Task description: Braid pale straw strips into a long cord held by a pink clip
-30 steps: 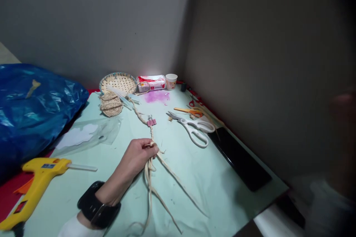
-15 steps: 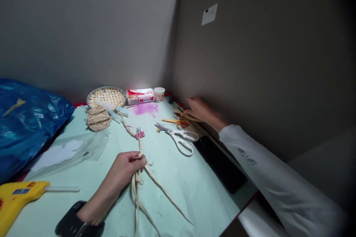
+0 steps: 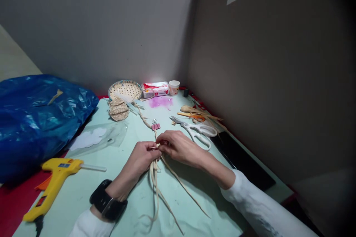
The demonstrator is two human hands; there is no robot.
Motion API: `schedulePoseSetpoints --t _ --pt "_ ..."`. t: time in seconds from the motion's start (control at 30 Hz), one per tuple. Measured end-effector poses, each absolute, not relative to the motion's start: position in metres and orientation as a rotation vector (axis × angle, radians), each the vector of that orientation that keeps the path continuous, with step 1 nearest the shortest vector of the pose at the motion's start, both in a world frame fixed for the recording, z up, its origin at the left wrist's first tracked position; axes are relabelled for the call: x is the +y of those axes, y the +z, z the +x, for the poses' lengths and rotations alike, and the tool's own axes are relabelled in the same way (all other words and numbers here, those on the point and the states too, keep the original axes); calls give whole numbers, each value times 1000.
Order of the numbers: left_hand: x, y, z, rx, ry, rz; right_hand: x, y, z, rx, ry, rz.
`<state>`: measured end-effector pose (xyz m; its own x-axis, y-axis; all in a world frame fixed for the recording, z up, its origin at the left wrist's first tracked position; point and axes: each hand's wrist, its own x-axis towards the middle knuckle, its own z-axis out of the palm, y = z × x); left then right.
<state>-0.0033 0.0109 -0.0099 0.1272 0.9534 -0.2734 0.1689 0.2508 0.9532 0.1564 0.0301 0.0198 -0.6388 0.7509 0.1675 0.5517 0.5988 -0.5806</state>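
The left hand (image 3: 141, 158) pinches the thin, straw-coloured braid (image 3: 144, 120) between thumb and fingers. The right hand (image 3: 179, 149) meets it there, fingertips drawn together; I cannot tell whether they grip a strand. From the hands, the braid runs to the far side, past the pink binder clip (image 3: 156, 127). Its loose strands (image 3: 156, 184) lie nearer. White-handled scissors (image 3: 204, 130) rest to the right.

Green tabletop (image 3: 69, 200) — braid (image 3: 144, 119), white scissors (image 3: 191, 128)
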Motion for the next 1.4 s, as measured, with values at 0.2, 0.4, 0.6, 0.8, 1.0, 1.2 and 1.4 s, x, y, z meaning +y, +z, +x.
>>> schedulePoseSetpoints --t 0.2,0.4,0.6,0.8,1.0,1.2,1.4 --pt "11 -11 -4 1301 824 1198 30 16 156 -2242 726 -1149" --pt "11 -11 -5 1328 800 1209 38 3 156 -1923 1025 -1097" --pt "12 -13 -7 1304 781 1245 40 4 159 -1889 912 -1173" --pt "10 -7 -7 1344 726 1243 40 16 168 -2013 900 -1182" --pt "9 -4 -10 1279 721 1253 36 18 169 -2064 928 -1145" --pt "12 -11 -10 1305 773 1223 31 14 164 -2140 894 -1064" --pt "12 -11 -9 1331 750 1232 29 22 171 -2320 608 -1206"
